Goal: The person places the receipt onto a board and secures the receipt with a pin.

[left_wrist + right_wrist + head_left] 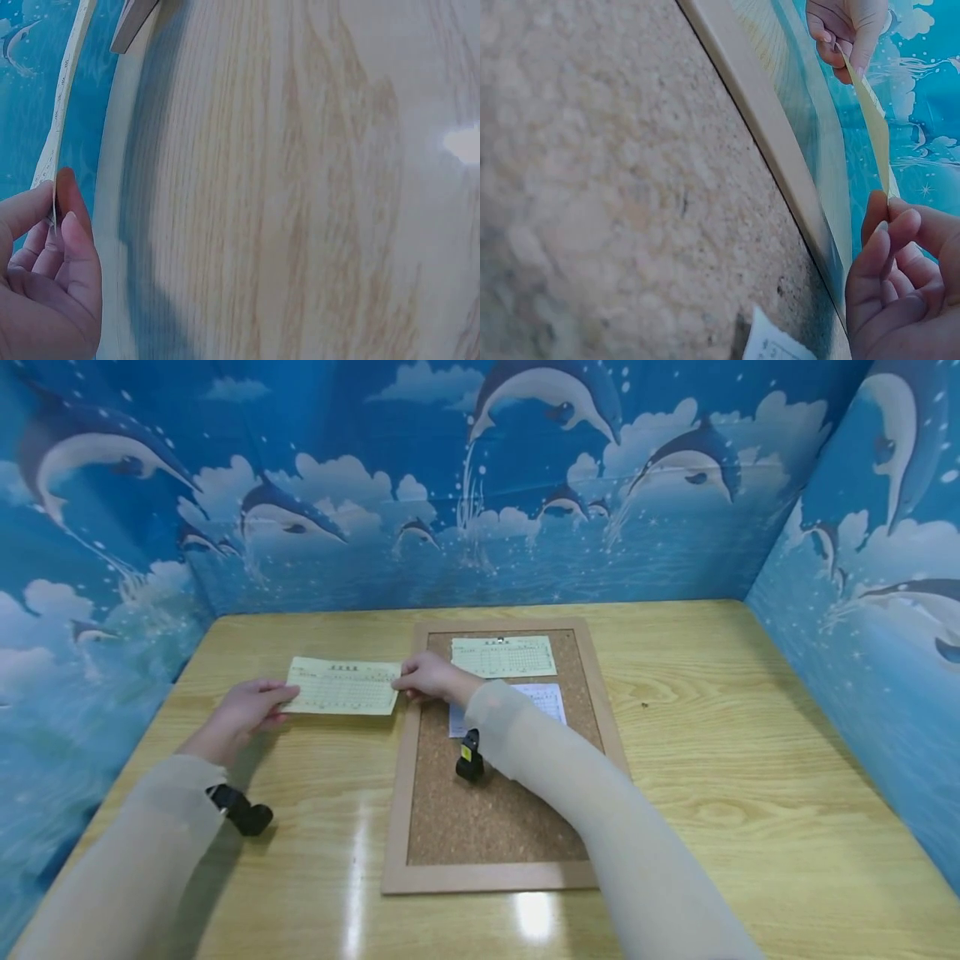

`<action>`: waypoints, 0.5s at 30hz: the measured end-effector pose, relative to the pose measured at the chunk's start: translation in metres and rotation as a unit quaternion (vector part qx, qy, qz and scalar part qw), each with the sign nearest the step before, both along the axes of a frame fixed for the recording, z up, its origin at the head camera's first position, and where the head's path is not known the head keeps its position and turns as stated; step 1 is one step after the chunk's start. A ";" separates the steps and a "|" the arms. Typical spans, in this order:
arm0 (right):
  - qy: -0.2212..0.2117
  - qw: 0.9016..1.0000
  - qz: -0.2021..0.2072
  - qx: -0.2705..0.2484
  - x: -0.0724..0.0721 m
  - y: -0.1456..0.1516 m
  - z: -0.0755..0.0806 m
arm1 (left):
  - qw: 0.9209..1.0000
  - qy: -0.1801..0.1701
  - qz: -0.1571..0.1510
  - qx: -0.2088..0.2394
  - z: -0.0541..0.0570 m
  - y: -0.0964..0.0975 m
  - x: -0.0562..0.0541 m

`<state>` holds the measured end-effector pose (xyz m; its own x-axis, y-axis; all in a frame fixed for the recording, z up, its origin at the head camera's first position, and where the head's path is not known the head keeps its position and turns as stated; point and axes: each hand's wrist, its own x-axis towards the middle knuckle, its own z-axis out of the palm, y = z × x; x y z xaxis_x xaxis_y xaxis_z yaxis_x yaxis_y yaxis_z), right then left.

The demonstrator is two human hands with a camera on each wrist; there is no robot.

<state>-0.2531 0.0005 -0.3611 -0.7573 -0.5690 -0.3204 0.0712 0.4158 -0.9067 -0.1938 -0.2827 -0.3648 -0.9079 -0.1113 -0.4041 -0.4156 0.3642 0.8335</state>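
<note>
A pale yellow printed form (343,687) is stretched between both hands, left of the corkboard (457,818). My left hand (251,706) pinches its left edge between thumb and fingers; the left wrist view shows the form (64,97) nearly edge-on above the fingers. At the opposite edge, my right hand (431,678) pinches the form near the board's left frame. In the right wrist view the sheet (877,131) bends slightly between the two hands. Another yellow form (502,657) lies at the board's top under a small clip or pin. Below it a white form (547,700) is partly covered by my right forearm.
The wooden-framed board lies flat on a light wood table (712,735). Blue dolphin-print cloth (337,552) surrounds the back and sides. A black wrist camera (470,758) hangs over the board from the right wrist. A small dark speck (644,705) shows on the table at right.
</note>
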 end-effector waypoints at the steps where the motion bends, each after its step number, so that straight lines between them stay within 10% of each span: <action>1: -0.001 1.000 0.000 0.000 0.000 0.000 0.000 | 1.000 0.001 -0.002 0.002 0.000 0.000 0.000; 15: -0.014 0.999 -0.025 -0.017 0.001 0.004 0.000 | 0.998 -0.009 -0.029 0.055 0.004 0.000 0.003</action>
<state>-0.2520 0.0041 -0.3611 -0.7758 -0.5420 -0.3230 0.1171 0.3793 -0.9178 -0.1904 -0.2831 -0.3611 -0.9040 -0.0135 -0.4273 -0.4120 0.2944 0.8623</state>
